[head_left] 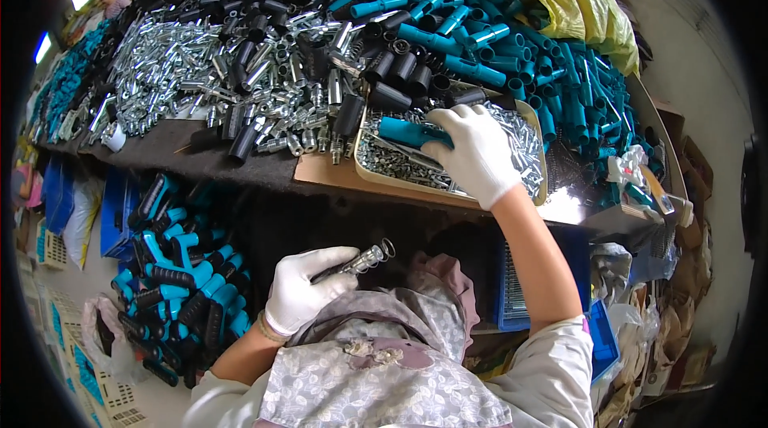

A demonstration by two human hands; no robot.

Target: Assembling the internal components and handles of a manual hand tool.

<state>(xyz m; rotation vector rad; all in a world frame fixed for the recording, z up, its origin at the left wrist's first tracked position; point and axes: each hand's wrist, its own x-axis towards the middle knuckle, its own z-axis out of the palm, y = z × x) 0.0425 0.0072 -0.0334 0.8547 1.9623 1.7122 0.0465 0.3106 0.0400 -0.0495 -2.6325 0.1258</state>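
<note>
Above the lap, a metal part (362, 262) lies pinched in the left hand (308, 290), its spring (388, 248) sticking out past the fingertips. It seems to be held by the body so that the spring end stays uncovered. That grip is nearly closed, thumb and fingers pressed on the metal.

Farther out, at the tray (416, 186), the right hand (476, 148) has a teal tube (404, 132), with fingers over one end and thumb below; the gap is only about the tube's width, though the palm hides part of the hold. The tray of small hardware (392, 162) sits at the table's near edge, probably for easy reach. Just behind it are black sleeves (400, 70), with more teal tubes (496, 48) heaped behind and to the right, and metal fittings (168, 60) to the left. Below the table at left, handles (188, 280) are piled up.
</note>
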